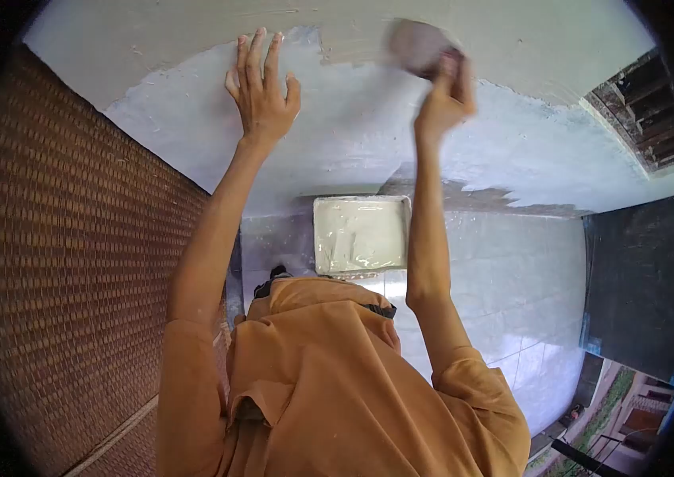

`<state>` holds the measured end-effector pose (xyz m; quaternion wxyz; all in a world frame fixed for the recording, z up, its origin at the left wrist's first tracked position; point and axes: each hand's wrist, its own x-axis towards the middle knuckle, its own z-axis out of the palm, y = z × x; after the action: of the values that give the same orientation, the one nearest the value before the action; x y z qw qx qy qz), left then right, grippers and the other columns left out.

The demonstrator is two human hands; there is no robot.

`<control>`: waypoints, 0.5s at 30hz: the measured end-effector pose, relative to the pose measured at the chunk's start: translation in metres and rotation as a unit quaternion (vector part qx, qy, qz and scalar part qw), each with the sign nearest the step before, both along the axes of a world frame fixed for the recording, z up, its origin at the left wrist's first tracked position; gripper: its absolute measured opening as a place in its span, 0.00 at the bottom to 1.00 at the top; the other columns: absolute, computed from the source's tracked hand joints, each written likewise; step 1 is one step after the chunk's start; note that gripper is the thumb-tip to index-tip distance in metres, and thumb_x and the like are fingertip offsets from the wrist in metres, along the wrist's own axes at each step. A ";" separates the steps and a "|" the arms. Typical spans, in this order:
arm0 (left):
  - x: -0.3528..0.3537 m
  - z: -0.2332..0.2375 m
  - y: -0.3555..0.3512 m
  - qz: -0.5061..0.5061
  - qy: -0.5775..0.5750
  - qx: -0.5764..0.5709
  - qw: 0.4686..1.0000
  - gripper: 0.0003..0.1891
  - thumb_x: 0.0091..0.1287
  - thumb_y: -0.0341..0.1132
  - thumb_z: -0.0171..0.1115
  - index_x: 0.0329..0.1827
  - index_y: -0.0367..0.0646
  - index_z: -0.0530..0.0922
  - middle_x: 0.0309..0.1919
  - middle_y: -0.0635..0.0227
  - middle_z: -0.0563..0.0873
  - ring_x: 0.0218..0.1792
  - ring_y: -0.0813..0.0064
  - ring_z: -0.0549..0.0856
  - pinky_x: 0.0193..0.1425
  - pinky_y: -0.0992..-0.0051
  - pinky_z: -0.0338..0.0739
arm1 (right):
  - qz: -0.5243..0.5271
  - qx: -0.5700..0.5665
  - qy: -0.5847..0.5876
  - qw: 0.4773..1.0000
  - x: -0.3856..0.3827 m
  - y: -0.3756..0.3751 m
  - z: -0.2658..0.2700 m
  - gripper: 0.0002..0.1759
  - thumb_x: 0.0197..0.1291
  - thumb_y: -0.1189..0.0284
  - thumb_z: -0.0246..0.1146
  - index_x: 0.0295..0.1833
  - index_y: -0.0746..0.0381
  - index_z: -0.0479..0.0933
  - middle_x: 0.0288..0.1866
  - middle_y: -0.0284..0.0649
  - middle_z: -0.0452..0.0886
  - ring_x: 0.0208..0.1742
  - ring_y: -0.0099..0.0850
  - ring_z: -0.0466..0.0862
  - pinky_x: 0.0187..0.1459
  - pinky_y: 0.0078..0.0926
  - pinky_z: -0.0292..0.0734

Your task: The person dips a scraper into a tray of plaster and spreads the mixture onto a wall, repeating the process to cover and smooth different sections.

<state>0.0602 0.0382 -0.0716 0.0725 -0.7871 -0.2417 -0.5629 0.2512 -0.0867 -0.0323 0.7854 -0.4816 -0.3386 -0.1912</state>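
Note:
With fingers spread and fingertips on the fresh grey coating, my left hand rests against the wall. My right hand is closed around a flat, brownish-grey putty scraper, its blade blurred by motion at the wall. Grey coating covers the upper band, with a ragged border over a paler, whitish surface below. Down between my forearms sits a square tray of creamy, off-white putty. Neither hand touches the tray.
A brown woven panel stands along the left side. To the right are a slatted wall opening and a dark panel. Pale, shiny tiles cover the floor. A darker unpainted patch shows low on the wall.

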 end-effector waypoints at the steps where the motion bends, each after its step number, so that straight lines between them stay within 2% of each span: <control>1: -0.001 0.000 -0.001 -0.006 -0.022 -0.003 1.000 0.34 0.60 0.33 0.58 0.73 0.49 0.63 0.73 0.61 0.62 0.75 0.54 0.57 0.67 0.47 0.51 | 0.002 0.060 0.006 0.998 0.006 -0.009 0.010 0.12 0.67 0.78 0.58 0.53 0.69 0.80 0.43 0.41 0.85 0.41 0.24 0.82 0.43 0.22 0.78; 3: -0.003 0.001 -0.001 0.003 -0.023 -0.008 1.000 0.34 0.60 0.33 0.58 0.73 0.49 0.63 0.73 0.61 0.62 0.75 0.54 0.57 0.67 0.48 0.51 | 0.061 0.084 0.025 0.994 0.000 -0.022 0.019 0.13 0.67 0.78 0.59 0.54 0.72 0.78 0.47 0.44 0.84 0.45 0.28 0.83 0.46 0.26 0.81; 4: -0.004 0.001 -0.002 0.000 -0.019 -0.012 1.000 0.34 0.60 0.33 0.58 0.73 0.49 0.63 0.73 0.60 0.62 0.75 0.54 0.57 0.67 0.48 0.51 | 0.035 -0.030 -0.027 0.999 0.000 -0.024 0.013 0.14 0.67 0.79 0.58 0.55 0.72 0.78 0.48 0.44 0.84 0.46 0.29 0.83 0.47 0.26 0.81; 6: -0.003 0.000 -0.004 0.001 -0.016 -0.017 1.000 0.34 0.59 0.33 0.58 0.73 0.49 0.63 0.73 0.60 0.62 0.75 0.54 0.57 0.67 0.48 0.51 | 0.028 -0.105 -0.148 0.983 -0.007 0.000 -0.020 0.15 0.64 0.82 0.58 0.56 0.69 0.79 0.49 0.44 0.85 0.49 0.28 0.84 0.52 0.26 0.79; 7: -0.001 0.000 -0.005 0.002 -0.015 -0.021 1.000 0.34 0.59 0.33 0.58 0.73 0.48 0.63 0.73 0.60 0.62 0.75 0.54 0.57 0.67 0.49 0.51 | 0.108 -0.092 -0.161 0.977 -0.028 0.005 -0.021 0.17 0.60 0.87 0.59 0.54 0.68 0.80 0.46 0.44 0.86 0.48 0.29 0.85 0.51 0.25 0.79; 8: 0.000 0.000 -0.005 -0.003 -0.015 -0.019 1.000 0.34 0.59 0.33 0.58 0.73 0.48 0.63 0.73 0.60 0.62 0.75 0.54 0.57 0.67 0.49 0.51 | 0.141 -0.078 -0.171 0.972 -0.037 0.018 -0.023 0.19 0.56 0.89 0.59 0.54 0.68 0.80 0.45 0.45 0.86 0.47 0.29 0.86 0.50 0.24 0.79; 9: -0.001 -0.001 -0.006 -0.001 0.004 -0.023 1.000 0.35 0.61 0.34 0.59 0.74 0.48 0.60 0.74 0.59 0.60 0.75 0.53 0.55 0.68 0.48 0.50 | 0.106 -0.071 -0.198 0.972 -0.041 0.022 -0.020 0.19 0.57 0.88 0.60 0.54 0.68 0.80 0.44 0.46 0.86 0.45 0.28 0.86 0.48 0.24 0.80; 11: -0.002 -0.004 -0.008 0.001 0.024 -0.028 0.999 0.36 0.63 0.35 0.59 0.75 0.48 0.57 0.74 0.58 0.58 0.76 0.53 0.53 0.69 0.47 0.49 | 0.066 -0.081 -0.171 0.980 -0.018 0.017 -0.023 0.15 0.61 0.84 0.61 0.54 0.69 0.79 0.45 0.44 0.86 0.44 0.26 0.85 0.46 0.24 0.80; 13: -0.002 -0.005 -0.007 -0.002 -0.009 -0.005 1.000 0.35 0.59 0.33 0.59 0.73 0.48 0.63 0.73 0.60 0.62 0.75 0.53 0.57 0.67 0.49 0.51 | 0.018 -0.055 -0.073 0.996 0.006 -0.004 -0.012 0.13 0.65 0.80 0.60 0.55 0.70 0.79 0.47 0.44 0.85 0.43 0.27 0.84 0.45 0.24 0.81; 15: -0.004 -0.005 -0.009 0.005 -0.010 -0.012 1.000 0.35 0.59 0.33 0.59 0.73 0.47 0.63 0.73 0.60 0.62 0.75 0.53 0.57 0.67 0.49 0.52 | 0.039 0.050 0.038 0.997 0.019 -0.023 0.000 0.12 0.66 0.79 0.59 0.53 0.70 0.80 0.45 0.42 0.85 0.41 0.25 0.82 0.44 0.25 0.79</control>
<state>0.0566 0.0294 -0.0770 0.0636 -0.7807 -0.2531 -0.5678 0.2702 -0.1094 -0.0322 0.8276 -0.4350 -0.3171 -0.1590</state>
